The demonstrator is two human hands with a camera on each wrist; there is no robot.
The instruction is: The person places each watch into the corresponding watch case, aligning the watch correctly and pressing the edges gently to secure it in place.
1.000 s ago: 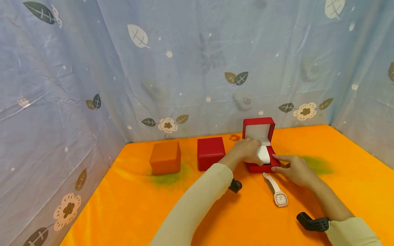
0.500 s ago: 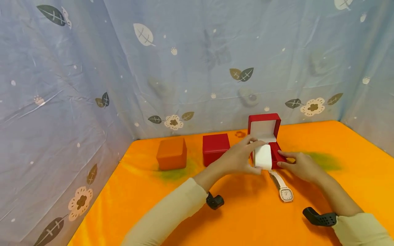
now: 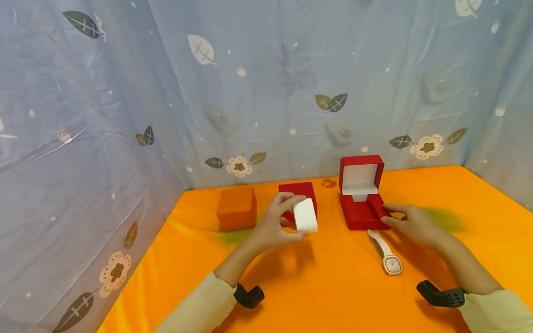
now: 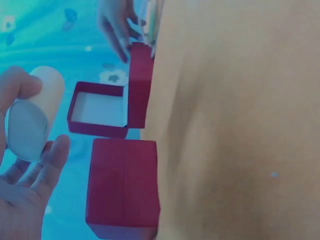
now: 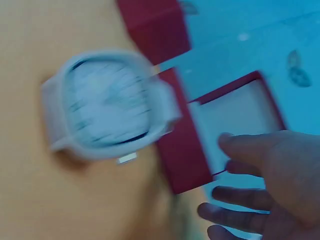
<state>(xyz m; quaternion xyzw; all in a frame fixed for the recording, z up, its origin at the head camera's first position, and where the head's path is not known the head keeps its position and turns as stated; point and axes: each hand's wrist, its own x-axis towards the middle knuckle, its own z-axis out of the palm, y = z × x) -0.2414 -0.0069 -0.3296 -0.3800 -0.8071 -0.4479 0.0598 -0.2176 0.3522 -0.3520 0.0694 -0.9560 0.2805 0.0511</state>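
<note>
A small white watch cushion (image 3: 305, 215) is pinched between the thumb and fingers of my left hand (image 3: 272, 226), raised above the table in front of a closed red box. In the left wrist view the cushion (image 4: 37, 110) looks like a rounded pillow. To the right stands an open red watch box (image 3: 364, 212), lid upright, white lining showing and its red inside bare. My right hand (image 3: 418, 225) is at the box's right edge, fingers fairly straight; firm contact is hard to tell. A watch (image 3: 385, 254) with a pale strap lies in front of the box.
The closed red box (image 3: 297, 188) stands behind my left hand, partly hidden by it. Further left is a closed orange box (image 3: 237, 209). An orange cloth (image 3: 333, 286) covers the table, and a patterned blue curtain (image 3: 266, 92) hangs behind and beside it.
My left hand has lifted the white cushion out of the open box and carried it left. The right hand has stayed by the box's right side. The view has shifted slightly.
</note>
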